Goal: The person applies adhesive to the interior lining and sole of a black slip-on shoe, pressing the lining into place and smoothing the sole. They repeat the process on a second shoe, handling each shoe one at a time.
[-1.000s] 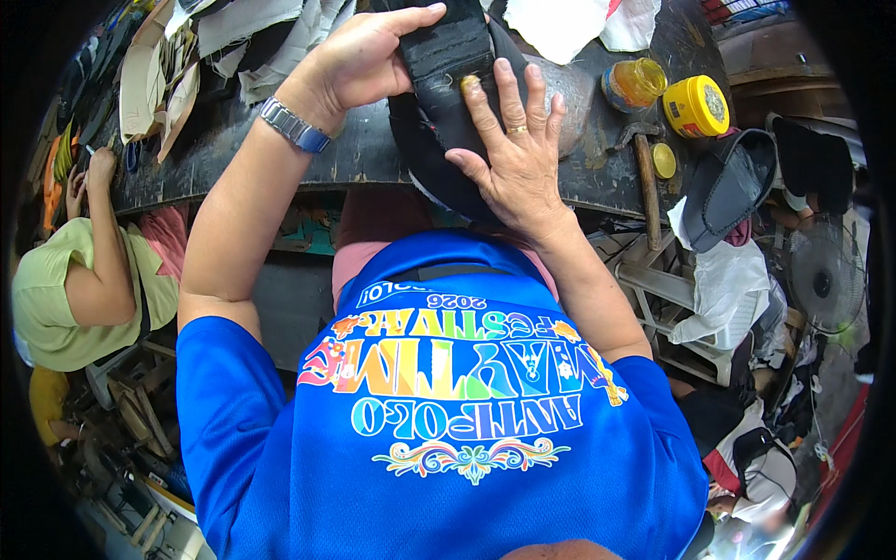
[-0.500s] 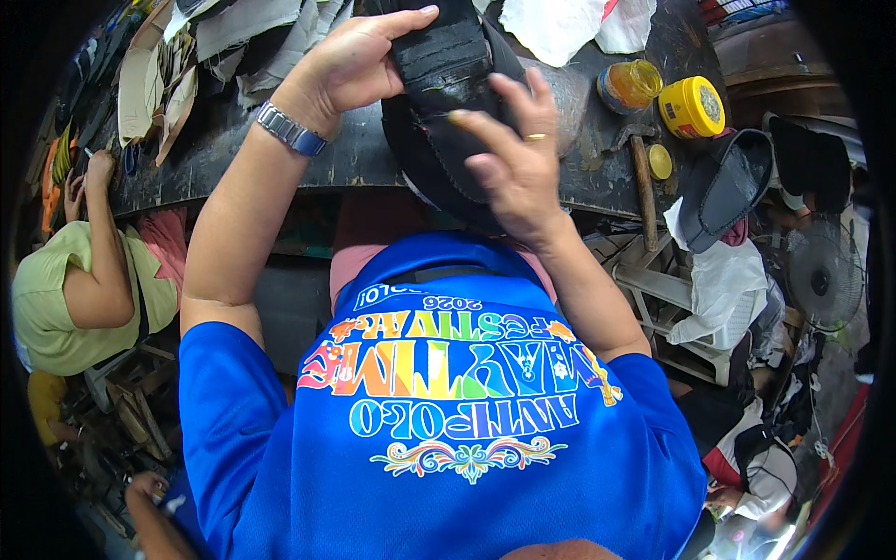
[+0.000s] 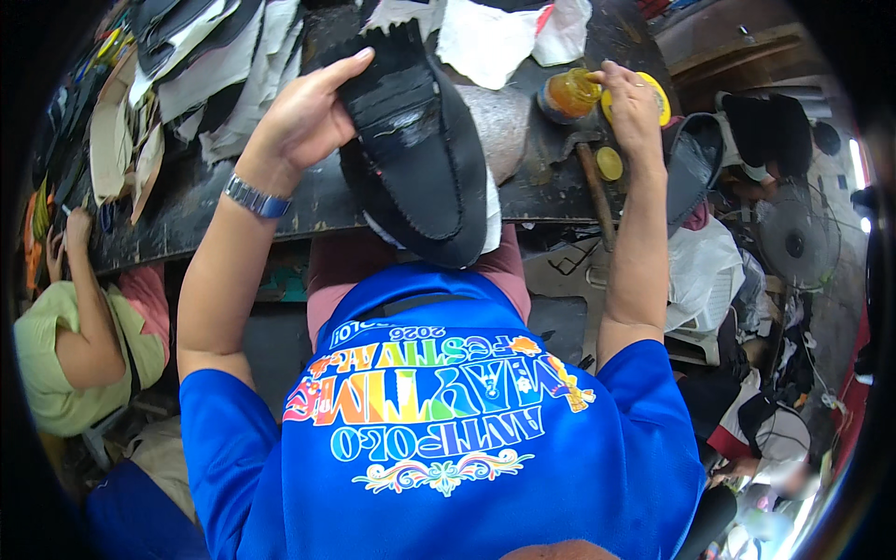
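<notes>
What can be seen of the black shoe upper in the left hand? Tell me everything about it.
The black shoe upper looks like dark leather or a similar sheet, loafer-shaped, with a line of stitching around its rounded front and grey smears near its fringed top edge. It lies tilted over the edge of the dark workbench, toe toward the person. The left hand grips its upper left side; pale material shows beneath it.

The shoe upper (image 3: 415,168) looks like matt black leather, its inner face scuffed grey and rough, with a stitched seam along the edge. The tabletop (image 3: 187,205) is dark, worn wood, stained and scratched. The jar (image 3: 571,93) beside it is glossy amber, and the lid (image 3: 659,93) is smooth yellow plastic. The watch band (image 3: 255,198) is shiny metal. Pale crumpled cloth scraps (image 3: 495,37) lie dull and soft.
</notes>
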`<state>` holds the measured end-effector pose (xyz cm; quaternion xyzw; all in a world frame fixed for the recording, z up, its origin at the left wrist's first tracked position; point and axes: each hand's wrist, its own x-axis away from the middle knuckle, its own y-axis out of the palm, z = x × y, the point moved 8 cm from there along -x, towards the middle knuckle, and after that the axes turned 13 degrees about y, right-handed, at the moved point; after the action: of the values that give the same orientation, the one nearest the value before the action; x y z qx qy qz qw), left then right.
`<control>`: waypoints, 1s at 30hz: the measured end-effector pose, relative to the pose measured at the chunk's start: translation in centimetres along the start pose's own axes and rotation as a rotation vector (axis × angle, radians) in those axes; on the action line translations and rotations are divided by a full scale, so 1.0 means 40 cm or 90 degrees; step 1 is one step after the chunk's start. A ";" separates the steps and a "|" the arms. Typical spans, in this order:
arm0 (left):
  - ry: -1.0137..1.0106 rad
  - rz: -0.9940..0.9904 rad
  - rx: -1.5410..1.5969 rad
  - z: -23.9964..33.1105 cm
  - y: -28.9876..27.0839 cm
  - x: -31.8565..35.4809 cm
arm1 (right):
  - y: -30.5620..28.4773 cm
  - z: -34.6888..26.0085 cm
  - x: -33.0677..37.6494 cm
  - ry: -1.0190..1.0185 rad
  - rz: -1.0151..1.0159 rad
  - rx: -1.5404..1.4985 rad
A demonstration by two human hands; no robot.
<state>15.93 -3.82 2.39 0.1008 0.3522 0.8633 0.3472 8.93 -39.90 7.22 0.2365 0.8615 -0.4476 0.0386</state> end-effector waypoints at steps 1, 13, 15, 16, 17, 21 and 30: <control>-0.013 0.050 -0.013 -0.008 -0.010 0.007 | 0.005 -0.005 -0.001 -0.039 0.016 0.029; 0.012 0.001 -0.140 0.018 0.015 -0.024 | -0.045 -0.102 0.072 -0.094 0.309 0.170; 0.005 -0.021 -0.018 0.002 0.021 -0.019 | -0.013 -0.104 0.112 -0.045 0.245 0.265; -0.001 0.009 0.007 -0.004 0.011 -0.018 | 0.000 -0.108 0.127 -0.028 0.207 0.318; 0.004 0.006 0.029 -0.006 0.013 -0.017 | 0.000 -0.118 0.144 -0.027 0.195 0.307; 0.001 0.103 0.017 -0.028 0.001 -0.005 | 0.013 -0.185 0.192 -0.019 0.103 0.103; 0.012 0.125 0.038 -0.053 0.049 0.012 | 0.258 -0.365 0.302 -0.146 -0.099 -0.230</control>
<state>13.65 -5.64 2.14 0.1368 0.3698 0.8831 0.2544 4.93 -18.85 4.78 0.1061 0.9334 -0.3117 0.1430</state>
